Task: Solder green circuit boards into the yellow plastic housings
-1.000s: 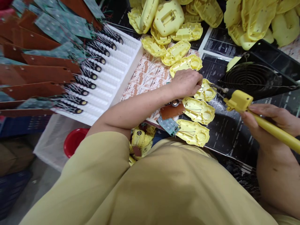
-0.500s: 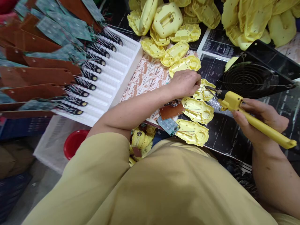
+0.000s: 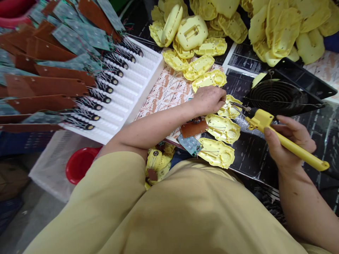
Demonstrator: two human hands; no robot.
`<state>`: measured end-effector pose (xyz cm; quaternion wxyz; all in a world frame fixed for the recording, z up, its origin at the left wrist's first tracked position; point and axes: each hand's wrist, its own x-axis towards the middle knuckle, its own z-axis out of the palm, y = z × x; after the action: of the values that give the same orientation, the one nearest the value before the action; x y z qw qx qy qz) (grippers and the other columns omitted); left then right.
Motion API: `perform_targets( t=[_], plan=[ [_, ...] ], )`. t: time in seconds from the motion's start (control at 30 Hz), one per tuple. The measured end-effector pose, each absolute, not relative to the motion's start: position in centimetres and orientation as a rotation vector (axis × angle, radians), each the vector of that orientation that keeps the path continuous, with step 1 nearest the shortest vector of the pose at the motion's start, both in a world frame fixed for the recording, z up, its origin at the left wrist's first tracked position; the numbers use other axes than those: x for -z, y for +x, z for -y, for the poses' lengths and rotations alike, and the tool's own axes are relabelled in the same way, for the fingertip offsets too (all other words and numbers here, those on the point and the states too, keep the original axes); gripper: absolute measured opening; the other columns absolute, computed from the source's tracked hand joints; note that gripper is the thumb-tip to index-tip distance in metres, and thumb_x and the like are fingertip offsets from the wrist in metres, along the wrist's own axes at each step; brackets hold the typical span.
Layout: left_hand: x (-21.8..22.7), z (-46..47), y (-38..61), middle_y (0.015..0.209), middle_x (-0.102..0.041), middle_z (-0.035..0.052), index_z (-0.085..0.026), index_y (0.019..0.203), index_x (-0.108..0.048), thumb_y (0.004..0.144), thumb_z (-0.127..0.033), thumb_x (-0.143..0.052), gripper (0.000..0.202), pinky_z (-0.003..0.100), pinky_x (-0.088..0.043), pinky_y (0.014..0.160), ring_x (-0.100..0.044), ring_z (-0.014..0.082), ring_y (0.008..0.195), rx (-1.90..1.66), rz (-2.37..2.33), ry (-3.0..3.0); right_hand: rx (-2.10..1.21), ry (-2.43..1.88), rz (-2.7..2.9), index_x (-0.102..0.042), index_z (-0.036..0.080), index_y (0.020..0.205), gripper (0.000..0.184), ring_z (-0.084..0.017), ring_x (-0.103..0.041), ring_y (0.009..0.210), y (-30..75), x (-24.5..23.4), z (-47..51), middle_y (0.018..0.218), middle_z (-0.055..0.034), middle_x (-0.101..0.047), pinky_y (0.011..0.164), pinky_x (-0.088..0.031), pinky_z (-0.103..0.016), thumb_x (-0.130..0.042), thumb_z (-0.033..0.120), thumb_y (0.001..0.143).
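Note:
My right hand (image 3: 290,143) is wrapped around the yellow handle of a soldering gun (image 3: 265,121). Its metal tip reaches over a yellow plastic shell half (image 3: 230,110). At that shell's left side my left hand (image 3: 210,100) is closed in a pinch; whatever lies between the fingertips is hidden. Nearer my body are two more shell halves with thin wires, the middle one (image 3: 224,128) and the front one (image 3: 218,152). Beside them lie a brown circuit board (image 3: 194,127) and a green circuit board (image 3: 189,144).
A white foam tray (image 3: 137,76) at left holds several wired black parts and boards (image 3: 47,86). Yellow shells (image 3: 192,31) are piled at the back. A black fan (image 3: 275,93) stands behind the soldering gun. A red bowl (image 3: 79,165) sits below the tray.
The view has shifted slightly. The soldering gun's tip stays over the same shell, and my right hand's fingers have shifted a little on the handle. My left hand remains pinched there.

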<state>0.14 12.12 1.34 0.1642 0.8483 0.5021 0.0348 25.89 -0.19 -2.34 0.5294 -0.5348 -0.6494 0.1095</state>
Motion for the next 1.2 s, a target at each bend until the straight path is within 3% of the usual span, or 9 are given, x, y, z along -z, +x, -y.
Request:
perform_targets(
  t=[0.07, 0.2, 0.33, 0.53, 0.97, 1.2],
  plan=[
    [-1.4, -12.1, 0.2, 0.117, -0.082, 0.0079, -0.022, 0.114, -0.082, 0.094, -0.022, -0.056, 0.033, 0.040, -0.058, 0.096, -0.075, 0.0292, 0.115, -0.093, -1.435, 2.421, -0.326, -1.319, 1.536, -0.078, 0.027, 0.127, 0.048, -0.019, -0.078, 0.067, 25.8, 2.5, 0.2, 0.087, -0.0012, -0.083, 0.058, -0.064, -0.025, -0.090, 0.050, 0.086],
    [-1.5, -12.1, 0.3, 0.119, -0.082, 0.0085, -0.022, 0.115, -0.082, 0.094, -0.021, -0.056, 0.034, 0.042, -0.058, 0.097, -0.075, 0.0310, 0.117, -0.077, -1.439, 2.427, -0.256, -1.254, 1.470, -0.082, 0.023, 0.100, 0.036, -0.020, -0.078, 0.065, 25.4, 2.7, -0.1, 0.085, -0.0043, -0.082, 0.058, -0.065, -0.027, -0.092, 0.053, 0.084],
    [-1.6, -12.0, 0.4, 0.121, -0.082, 0.0080, -0.022, 0.116, -0.082, 0.094, -0.020, -0.056, 0.034, 0.042, -0.058, 0.098, -0.074, 0.0314, 0.120, -0.077, -1.437, 2.428, -0.143, -1.236, 1.518, -0.080, 0.023, 0.087, 0.030, -0.017, -0.072, 0.056, 25.5, 2.6, -0.3, 0.075, -0.0028, -0.079, 0.051, -0.058, -0.023, -0.091, 0.050, 0.086],
    [-1.9, -11.9, 0.4, 0.120, -0.081, 0.0095, -0.021, 0.118, -0.082, 0.096, -0.019, -0.056, 0.034, 0.042, -0.058, 0.099, -0.074, 0.0315, 0.120, -0.041, -1.430, 2.408, -0.099, -1.211, 1.528, -0.081, 0.023, 0.090, 0.022, -0.015, -0.072, 0.057, 25.8, 2.3, 0.1, 0.078, -0.0021, -0.080, 0.053, -0.056, -0.022, -0.091, 0.042, 0.087],
    [-2.4, -11.8, 0.7, 0.124, -0.081, 0.0108, -0.019, 0.120, -0.082, 0.096, -0.018, -0.057, 0.034, 0.045, -0.057, 0.103, -0.073, 0.0335, 0.124, -0.016, -1.442, 2.390, -0.214, -1.073, 1.730, -0.079, 0.025, 0.092, 0.013, -0.018, -0.080, 0.073, 26.2, 2.4, -0.5, 0.089, -0.0020, -0.083, 0.069, -0.068, -0.025, -0.090, 0.028, 0.086],
    [-1.6, -12.1, 0.3, 0.114, -0.082, 0.0084, -0.022, 0.112, -0.083, 0.092, -0.020, -0.057, 0.033, 0.042, -0.058, 0.097, -0.074, 0.0307, 0.116, -0.116, -1.405, 2.433, -0.191, -1.035, 1.743, -0.078, 0.025, 0.089, 0.015, -0.021, -0.078, 0.067, 26.7, 1.7, -1.0, 0.085, -0.0020, -0.081, 0.062, -0.068, -0.029, -0.091, 0.030, 0.084]
  ],
)
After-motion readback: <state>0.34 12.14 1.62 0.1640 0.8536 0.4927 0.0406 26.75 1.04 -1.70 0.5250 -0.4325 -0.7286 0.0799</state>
